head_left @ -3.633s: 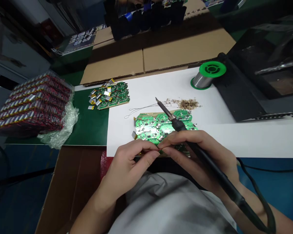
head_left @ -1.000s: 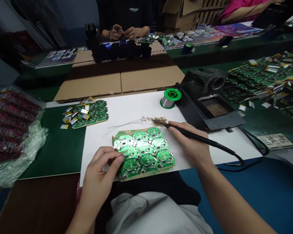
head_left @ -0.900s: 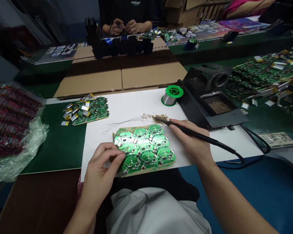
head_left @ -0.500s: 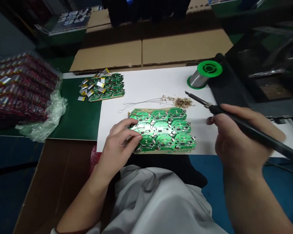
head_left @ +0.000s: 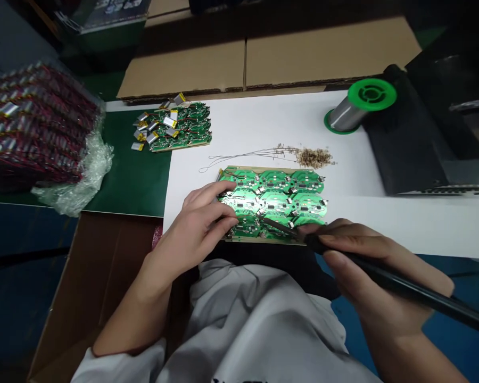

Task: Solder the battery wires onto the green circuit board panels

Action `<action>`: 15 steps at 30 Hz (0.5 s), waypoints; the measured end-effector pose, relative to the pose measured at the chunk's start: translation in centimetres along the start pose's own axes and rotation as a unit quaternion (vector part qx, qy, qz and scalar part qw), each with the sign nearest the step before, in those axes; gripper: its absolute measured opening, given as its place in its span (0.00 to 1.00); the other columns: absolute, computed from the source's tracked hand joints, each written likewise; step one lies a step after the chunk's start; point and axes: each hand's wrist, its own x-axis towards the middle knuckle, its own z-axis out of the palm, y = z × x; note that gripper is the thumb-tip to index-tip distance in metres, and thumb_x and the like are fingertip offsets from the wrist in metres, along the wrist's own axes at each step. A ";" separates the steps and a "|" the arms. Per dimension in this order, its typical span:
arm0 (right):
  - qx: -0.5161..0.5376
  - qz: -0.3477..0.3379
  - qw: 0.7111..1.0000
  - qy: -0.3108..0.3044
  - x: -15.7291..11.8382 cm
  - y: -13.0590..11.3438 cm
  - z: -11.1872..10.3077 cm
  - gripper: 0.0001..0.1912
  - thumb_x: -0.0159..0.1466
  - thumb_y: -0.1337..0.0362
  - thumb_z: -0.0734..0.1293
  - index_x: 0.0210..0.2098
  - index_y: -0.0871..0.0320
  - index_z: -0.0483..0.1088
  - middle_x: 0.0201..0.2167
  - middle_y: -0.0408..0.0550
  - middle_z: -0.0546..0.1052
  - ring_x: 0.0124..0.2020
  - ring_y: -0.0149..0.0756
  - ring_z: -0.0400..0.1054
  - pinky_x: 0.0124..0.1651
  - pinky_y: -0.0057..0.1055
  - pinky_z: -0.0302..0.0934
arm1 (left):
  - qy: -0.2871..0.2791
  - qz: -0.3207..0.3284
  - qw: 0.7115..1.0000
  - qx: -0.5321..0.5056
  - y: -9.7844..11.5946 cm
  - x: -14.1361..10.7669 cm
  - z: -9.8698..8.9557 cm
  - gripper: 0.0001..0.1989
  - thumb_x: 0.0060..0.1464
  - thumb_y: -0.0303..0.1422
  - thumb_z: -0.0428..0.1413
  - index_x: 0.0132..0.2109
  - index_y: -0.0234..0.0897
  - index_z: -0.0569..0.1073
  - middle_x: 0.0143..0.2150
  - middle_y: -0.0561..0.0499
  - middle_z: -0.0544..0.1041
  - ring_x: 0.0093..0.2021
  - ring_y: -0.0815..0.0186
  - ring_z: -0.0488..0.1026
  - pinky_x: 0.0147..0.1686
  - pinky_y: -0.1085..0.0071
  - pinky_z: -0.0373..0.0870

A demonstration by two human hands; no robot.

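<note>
A panel of green circuit boards point(head_left: 273, 205) lies on white paper point(head_left: 255, 127). My left hand point(head_left: 201, 223) is at its left edge, fingers curled together over the boards; what they pinch is too small to make out. My right hand point(head_left: 375, 266) is closed round the black handle of a soldering iron point(head_left: 383, 271). The iron's dark tip is over the lower middle of the panel, close to the boards; whether it touches is unclear. Thin wires point(head_left: 243, 155) and a heap of small brownish bits point(head_left: 314, 157) lie behind the panel.
A green-rimmed solder spool point(head_left: 349, 111) stands at the back right beside a black box-like object point(head_left: 395, 138). Small silver batteries point(head_left: 171, 122) rest on another board panel point(head_left: 191, 127) at the back left. Bundled parts point(head_left: 35, 122) with bubble wrap point(head_left: 77, 178) are stacked far left.
My right hand has brought the soldering iron left and down, from beside the small bits to over the panel. My left hand stays at the panel's left edge. The view has shifted slightly.
</note>
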 end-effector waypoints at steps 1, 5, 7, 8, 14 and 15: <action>-0.001 -0.003 1.000 0.001 0.1 0.0 0.1 0.18 0.61 0.78 0.73 0.47 0.53 0.82 0.37 0.46 0.83 0.41 0.45 0.81 0.45 0.46 0.77 | -0.006 0.004 1.000 0.012 0.1 0.0 -0.1 0.06 0.70 0.27 0.55 0.42 0.38 0.76 0.67 0.40 0.72 0.68 0.54 0.69 0.66 0.54 0.65; -0.007 -0.018 1.000 -0.020 0.4 -0.2 0.2 0.23 0.60 0.80 0.73 0.50 0.50 0.82 0.34 0.43 0.83 0.40 0.42 0.81 0.49 0.47 0.79 | -0.022 0.015 0.999 0.044 0.1 0.1 -0.4 0.07 0.70 0.26 0.55 0.42 0.37 0.76 0.67 0.39 0.72 0.68 0.54 0.69 0.66 0.54 0.64; -0.009 -0.032 0.999 -0.039 0.5 -0.1 0.2 0.25 0.61 0.80 0.73 0.51 0.49 0.82 0.35 0.42 0.83 0.40 0.41 0.81 0.50 0.46 0.79 | -0.025 0.019 0.998 0.051 0.1 0.1 -0.4 0.07 0.70 0.26 0.55 0.42 0.36 0.76 0.67 0.39 0.72 0.68 0.53 0.69 0.66 0.53 0.64; -0.012 -0.037 0.998 -0.048 0.5 -0.1 0.1 0.25 0.61 0.80 0.72 0.52 0.49 0.81 0.35 0.42 0.83 0.40 0.40 0.81 0.50 0.45 0.79 | -0.023 0.022 0.998 0.055 0.1 0.1 -0.4 0.07 0.70 0.26 0.55 0.42 0.36 0.76 0.67 0.39 0.72 0.68 0.53 0.69 0.66 0.53 0.64; -0.035 -0.057 0.995 -0.077 0.4 0.0 -0.1 0.25 0.60 0.81 0.73 0.52 0.52 0.81 0.36 0.42 0.83 0.41 0.39 0.81 0.50 0.42 0.79 | -0.026 0.029 0.996 0.079 0.1 0.1 -0.3 0.07 0.71 0.26 0.54 0.42 0.37 0.75 0.67 0.39 0.72 0.67 0.52 0.69 0.65 0.53 0.65; -0.032 -0.060 0.995 -0.078 0.4 0.1 -0.1 0.26 0.60 0.81 0.73 0.53 0.52 0.81 0.36 0.42 0.83 0.41 0.38 0.81 0.51 0.42 0.78 | -0.028 0.029 0.996 0.079 0.1 0.0 -0.3 0.07 0.71 0.27 0.54 0.42 0.36 0.75 0.67 0.39 0.72 0.67 0.53 0.69 0.65 0.53 0.65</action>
